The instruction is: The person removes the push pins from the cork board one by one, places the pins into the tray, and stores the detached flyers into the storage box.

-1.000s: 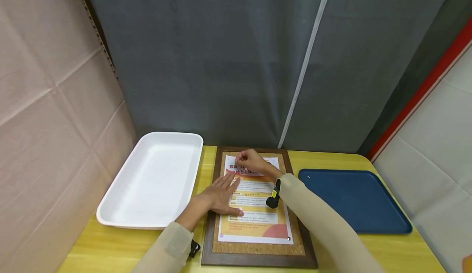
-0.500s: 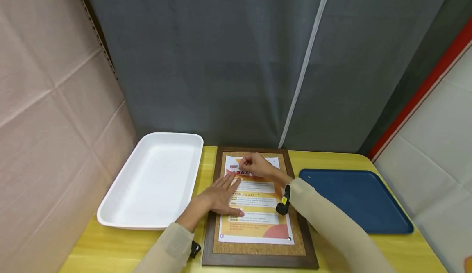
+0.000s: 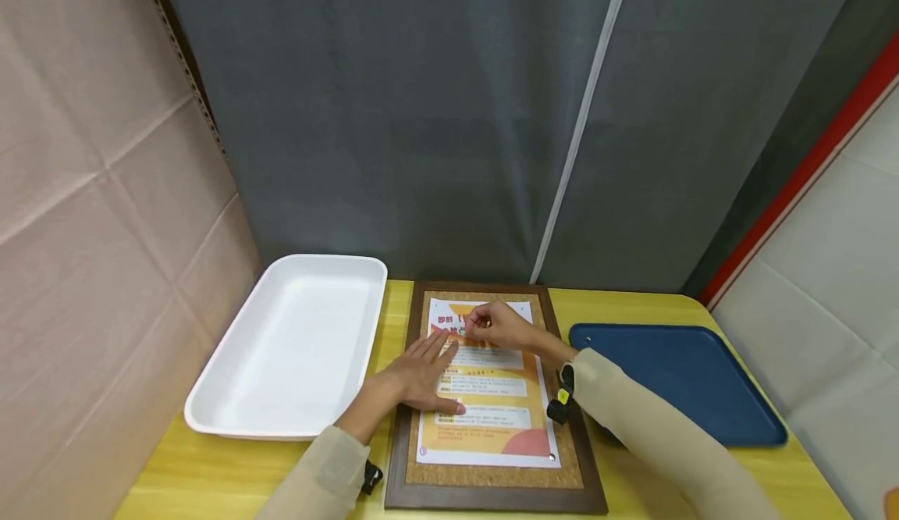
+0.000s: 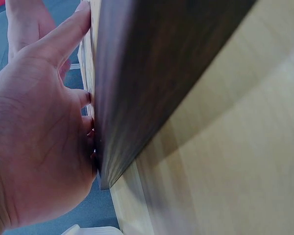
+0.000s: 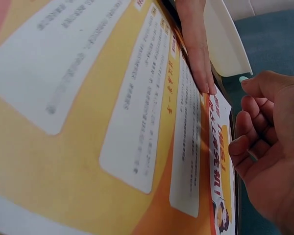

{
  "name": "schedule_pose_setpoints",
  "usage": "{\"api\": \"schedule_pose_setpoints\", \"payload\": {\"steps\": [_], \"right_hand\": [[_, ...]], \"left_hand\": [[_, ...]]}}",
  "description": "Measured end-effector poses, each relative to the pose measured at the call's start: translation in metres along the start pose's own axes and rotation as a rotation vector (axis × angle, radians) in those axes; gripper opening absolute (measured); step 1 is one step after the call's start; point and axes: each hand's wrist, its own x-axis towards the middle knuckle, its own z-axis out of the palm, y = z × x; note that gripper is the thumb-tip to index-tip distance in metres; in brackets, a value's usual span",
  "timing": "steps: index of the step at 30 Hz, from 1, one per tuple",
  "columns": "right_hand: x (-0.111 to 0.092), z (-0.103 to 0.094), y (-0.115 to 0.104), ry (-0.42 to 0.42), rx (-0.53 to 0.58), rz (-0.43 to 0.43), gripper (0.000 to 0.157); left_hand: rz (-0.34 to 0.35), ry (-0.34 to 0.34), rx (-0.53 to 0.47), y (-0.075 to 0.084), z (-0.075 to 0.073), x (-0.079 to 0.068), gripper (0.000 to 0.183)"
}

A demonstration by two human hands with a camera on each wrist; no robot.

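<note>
A printed poster (image 3: 485, 434) in white, yellow and orange lies on a cork board (image 3: 492, 473) with a dark wooden frame (image 3: 492, 498). My left hand (image 3: 420, 377) rests spread on the poster's left side, thumb toward its middle; the left wrist view has this palm (image 4: 44, 122) beside the frame's edge. Over the printed heading is my right hand (image 3: 502, 325), fingers curled. In the right wrist view a small pale green thing (image 5: 243, 79) shows at its thumb tip; I cannot tell what it is. Small round tacks (image 3: 551, 457) show at the poster's lower corners.
A deep white tray (image 3: 288, 348) stands left of the board on the yellow wood-grain table (image 3: 182, 473). To the right lies a flat blue tray (image 3: 677, 379), with the right sleeve (image 3: 653, 411) crossing near its front corner. A dark grey curtain (image 3: 421, 114) hangs behind.
My right hand has moved from near the poster's top-left corner rightward and toward me, its fingers still curled. My left hand has stayed in place on the poster.
</note>
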Motion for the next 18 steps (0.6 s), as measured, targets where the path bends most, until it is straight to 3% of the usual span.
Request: {"api": "schedule_pose_setpoints", "payload": {"steps": [7,18], "right_hand": [[-0.016,-0.002,-0.002,-0.015,0.018,-0.046,0.008],[-0.039,-0.01,0.002,-0.037,-0.032,-0.047,0.011]], "left_hand": [[-0.002,0.0,0.0,0.0,0.0,0.0,0.116],[-0.009,0.003,-0.005,0.001,0.0,-0.001,0.116]]}}
